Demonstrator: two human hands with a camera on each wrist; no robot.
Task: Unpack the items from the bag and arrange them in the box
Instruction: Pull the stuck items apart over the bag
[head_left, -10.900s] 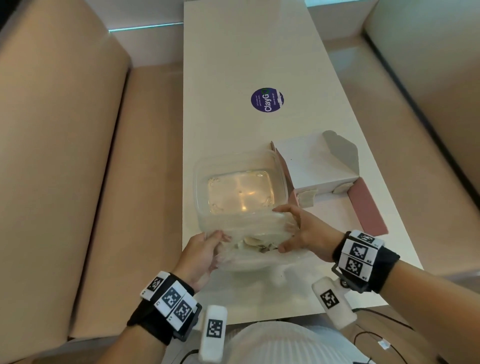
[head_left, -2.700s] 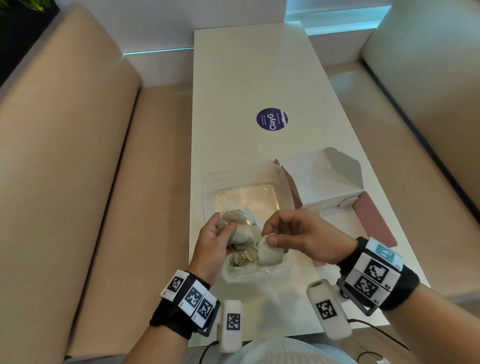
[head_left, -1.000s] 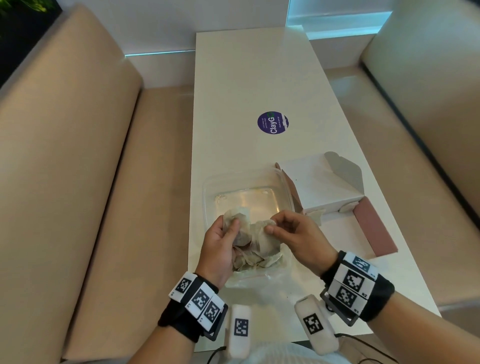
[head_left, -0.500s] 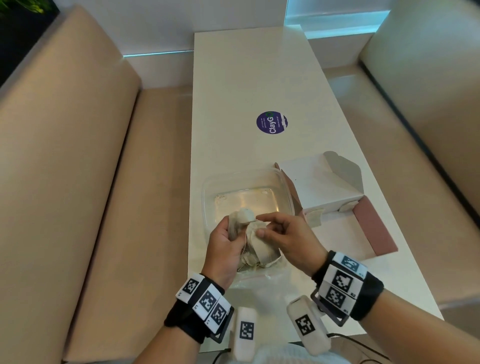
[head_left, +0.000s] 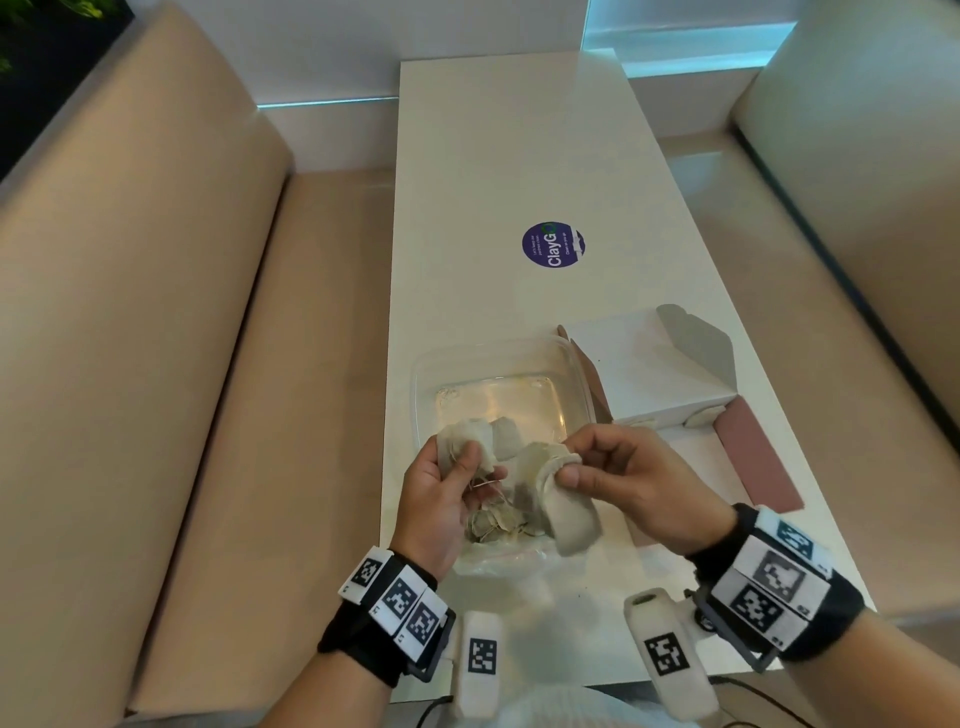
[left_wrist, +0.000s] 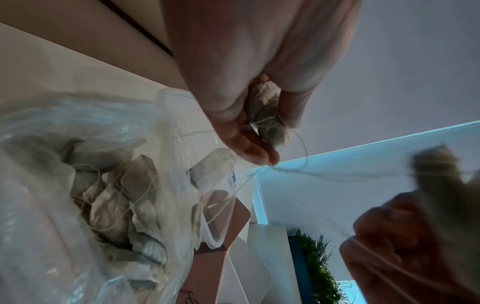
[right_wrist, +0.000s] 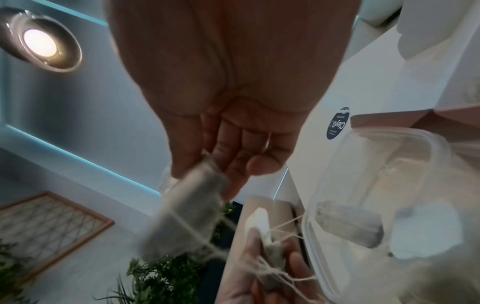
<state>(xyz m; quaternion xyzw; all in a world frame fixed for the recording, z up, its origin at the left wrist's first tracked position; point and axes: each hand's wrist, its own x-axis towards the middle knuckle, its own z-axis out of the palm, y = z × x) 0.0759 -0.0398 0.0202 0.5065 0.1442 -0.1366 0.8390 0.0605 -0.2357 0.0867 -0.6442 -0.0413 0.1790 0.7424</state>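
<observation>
Head view shows a clear plastic container (head_left: 501, 384) on the white table (head_left: 519, 171), with two tea bags (head_left: 506, 436) lying at its near edge. Just in front of it, a clear plastic bag (left_wrist: 46, 226) holds a heap of pale, crumpled tea bags tangled in thin strings (left_wrist: 293, 170). Your left hand (head_left: 447, 493) pinches one tea bag under its thumb. Your right hand (head_left: 623, 478) pinches another between thumb and forefinger. An open white carton (head_left: 649, 374) sits right of the container.
</observation>
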